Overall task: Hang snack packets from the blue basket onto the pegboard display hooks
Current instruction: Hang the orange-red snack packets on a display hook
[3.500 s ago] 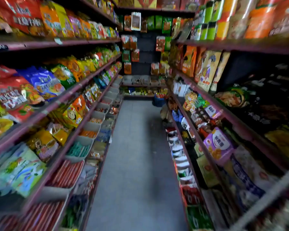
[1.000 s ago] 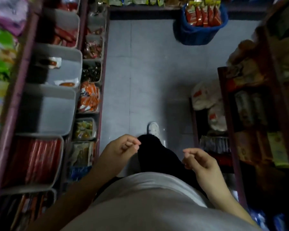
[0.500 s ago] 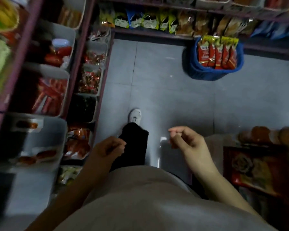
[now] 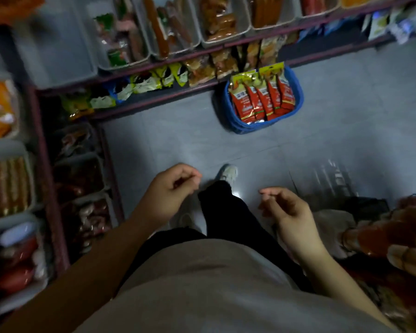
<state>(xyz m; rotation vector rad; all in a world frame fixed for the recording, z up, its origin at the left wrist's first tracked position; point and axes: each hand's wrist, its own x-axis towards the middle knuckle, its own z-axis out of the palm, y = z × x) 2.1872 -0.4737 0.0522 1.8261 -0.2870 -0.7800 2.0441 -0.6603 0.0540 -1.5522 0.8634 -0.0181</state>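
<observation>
Both hands hang in front of the person's grey shirt with fingers loosely curled, and neither grip holds anything. The left hand (image 4: pixel 171 188) sits a little higher in the view, its fingertips bent toward the thumb; the right hand (image 4: pixel 286 207) lies lower, its fingers likewise slack and apart from any packet. Between them a black trouser leg (image 4: pixel 226 212) ends in a white shoe (image 4: pixel 227 173) on the grey tiled floor (image 4: pixel 346 131).

Well ahead of the shoe, the blue woven plastic basket (image 4: pixel 240 127) stands on the floor, just beside the front edge of the lowest dark red shelf (image 4: pixel 154 98). In it stand the red and yellow foil snack packets (image 4: pixel 262 97), upright in a row, filling it from side to side.

On that shelf lie small yellow, green and brown packs. Above it, pale plastic tubs (image 4: pixel 226 20) hold sausage-like snacks. More tubs (image 4: pixel 10 183) line the shelving along the left edge of the view, blurred.
</observation>
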